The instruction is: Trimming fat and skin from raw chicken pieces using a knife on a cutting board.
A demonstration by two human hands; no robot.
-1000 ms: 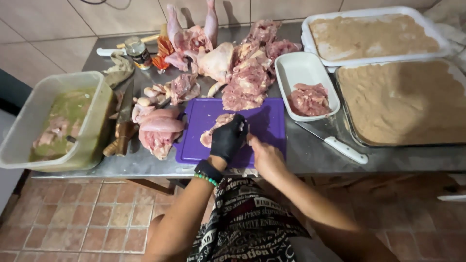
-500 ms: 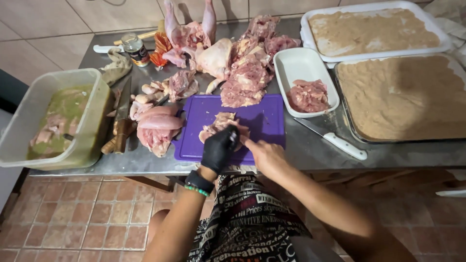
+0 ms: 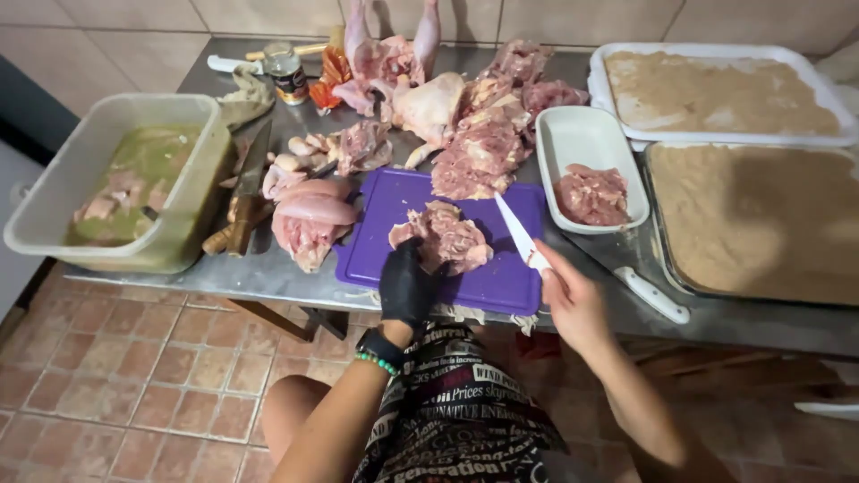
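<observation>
Meanwhile, hands gripping chicken piece (image 3: 445,238) and knife (image 3: 519,234); meat-filled white dish (image 3: 582,134) nearby.

A food-preparation kitchen is showing here: a steel worktable (image 3: 268,273) is standing against a tiled wall (image 3: 116,22) over a terracotta tiled floor (image 3: 134,385), and raw chicken pieces (image 3: 483,148) are lying heaped beyond the fingers, with breading trays (image 3: 617,63) sitting to their right.
</observation>
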